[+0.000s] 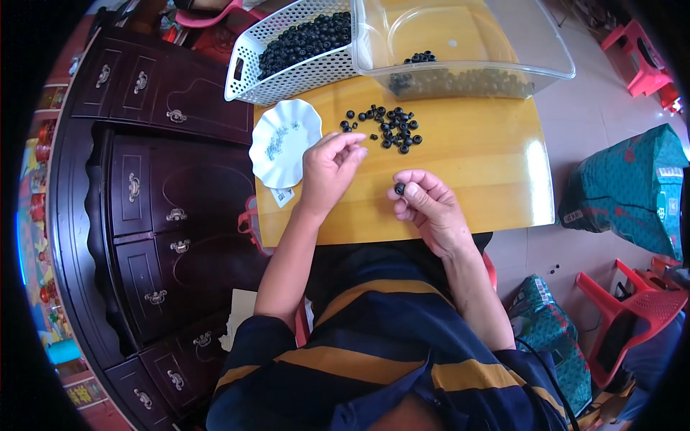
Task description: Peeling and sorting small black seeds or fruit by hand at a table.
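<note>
A small black round piece with a hole in its middle, like a tiny wheel (399, 188), is pinched between thumb and fingers of my right hand (433, 212), above the near part of the table. My left hand (330, 169) is closed, thumb and index finger pressed together; whatever may be between them is too small to make out. Just beyond the fingers lies a loose pile of similar black pieces (392, 129). Left of my left hand, a white scalloped dish (302, 154) holds several tiny greyish metal-looking bits (282, 141).
On the far side of the yellow table (496, 194) stand a white perforated basket (287, 87) full of black pieces and a clear plastic bin (467, 72) with more. Dark wooden drawers (187, 154) border the left. Teal bags (625, 190) and a red stool (625, 309) are at right.
</note>
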Demonstrator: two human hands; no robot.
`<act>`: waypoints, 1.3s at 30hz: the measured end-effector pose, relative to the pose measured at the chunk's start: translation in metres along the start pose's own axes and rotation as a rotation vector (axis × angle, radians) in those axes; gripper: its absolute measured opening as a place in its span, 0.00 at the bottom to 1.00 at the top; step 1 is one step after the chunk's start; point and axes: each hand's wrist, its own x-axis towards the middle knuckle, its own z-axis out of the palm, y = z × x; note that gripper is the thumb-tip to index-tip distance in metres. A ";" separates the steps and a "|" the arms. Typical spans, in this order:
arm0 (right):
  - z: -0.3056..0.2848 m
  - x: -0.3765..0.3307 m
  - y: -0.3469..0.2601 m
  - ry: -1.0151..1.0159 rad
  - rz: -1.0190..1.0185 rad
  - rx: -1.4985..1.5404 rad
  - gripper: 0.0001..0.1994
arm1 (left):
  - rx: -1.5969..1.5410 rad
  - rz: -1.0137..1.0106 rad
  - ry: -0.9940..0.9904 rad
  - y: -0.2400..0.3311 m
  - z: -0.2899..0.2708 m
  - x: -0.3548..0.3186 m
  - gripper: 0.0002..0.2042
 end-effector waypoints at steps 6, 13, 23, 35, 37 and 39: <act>0.001 0.000 -0.002 0.041 0.020 0.010 0.11 | 0.228 0.056 -0.025 -0.014 0.016 0.015 0.09; -0.001 0.001 -0.001 0.049 0.026 0.032 0.10 | 0.359 0.144 -0.020 -0.016 0.020 0.019 0.05; -0.004 0.003 0.000 0.072 -0.003 0.073 0.10 | -0.073 0.107 -0.020 0.024 0.016 -0.015 0.07; -0.003 0.003 0.003 0.015 -0.016 0.083 0.11 | -0.074 0.187 -0.116 0.062 0.005 -0.023 0.06; -0.003 0.002 0.003 0.019 -0.013 0.089 0.11 | -0.063 0.195 -0.115 0.063 0.005 -0.023 0.06; -0.004 0.003 0.002 -0.002 -0.012 0.094 0.11 | -0.047 0.233 -0.100 0.065 0.007 -0.024 0.06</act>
